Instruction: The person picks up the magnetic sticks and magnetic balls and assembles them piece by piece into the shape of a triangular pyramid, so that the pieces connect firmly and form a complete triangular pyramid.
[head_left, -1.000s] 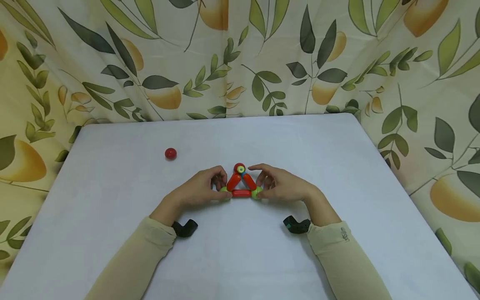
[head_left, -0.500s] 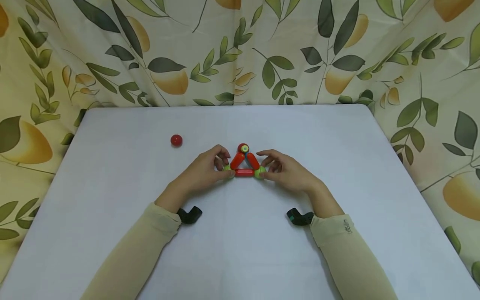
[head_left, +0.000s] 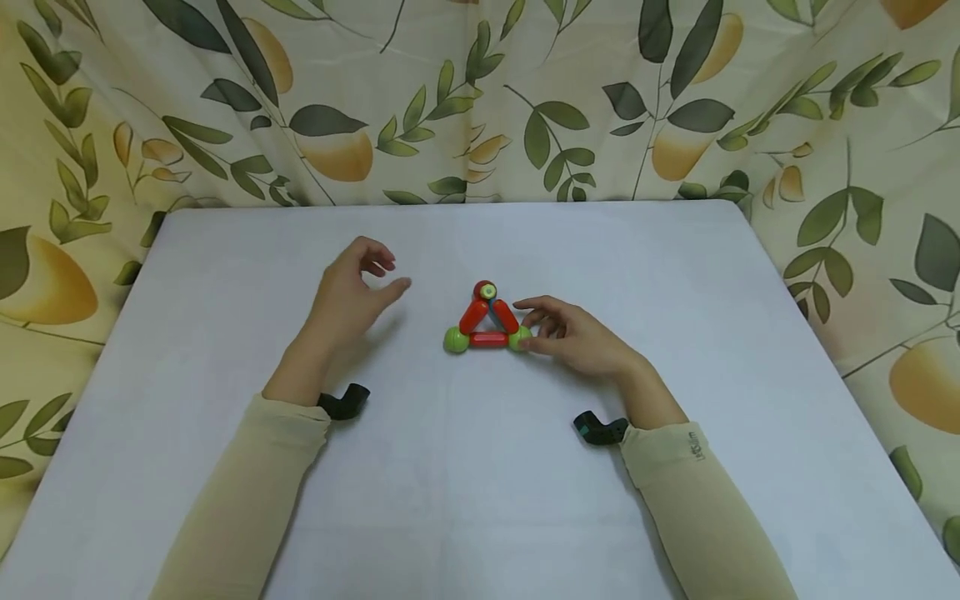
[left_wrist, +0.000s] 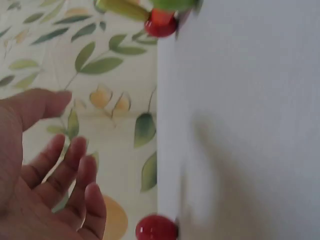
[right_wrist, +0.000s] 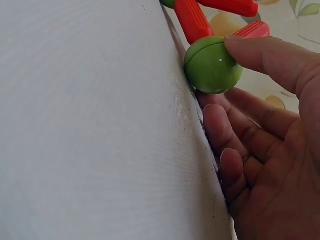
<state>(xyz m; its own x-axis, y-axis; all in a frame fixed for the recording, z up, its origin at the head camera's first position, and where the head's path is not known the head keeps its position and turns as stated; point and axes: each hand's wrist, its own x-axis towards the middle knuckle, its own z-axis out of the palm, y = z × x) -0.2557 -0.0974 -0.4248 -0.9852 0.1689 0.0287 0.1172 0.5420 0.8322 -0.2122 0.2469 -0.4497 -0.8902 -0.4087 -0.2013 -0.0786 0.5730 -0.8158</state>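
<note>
A small triangle (head_left: 487, 321) of three red rods lies flat on the white table (head_left: 480, 483), with a green ball at each near corner and a red ball at the far tip. My right hand (head_left: 527, 323) holds the right green ball (right_wrist: 212, 65): the thumb lies on it and the fingers curl loosely beside it. Raised over the table left of the triangle, my left hand (head_left: 386, 272) has relaxed fingers and holds nothing. A loose red ball (left_wrist: 156, 227) shows just beyond that hand (left_wrist: 55, 165) in the left wrist view; the head view hides it behind the hand.
A leaf-and-fruit patterned curtain (head_left: 480, 100) hangs behind the table and along both sides. Black wrist camera mounts (head_left: 343, 402) sit at both cuffs. The left green ball (head_left: 454, 339) stands untouched.
My left hand has let go of the left green ball, lifted and moved left and away, over the loose red ball. The right hand stays on the right green ball.
</note>
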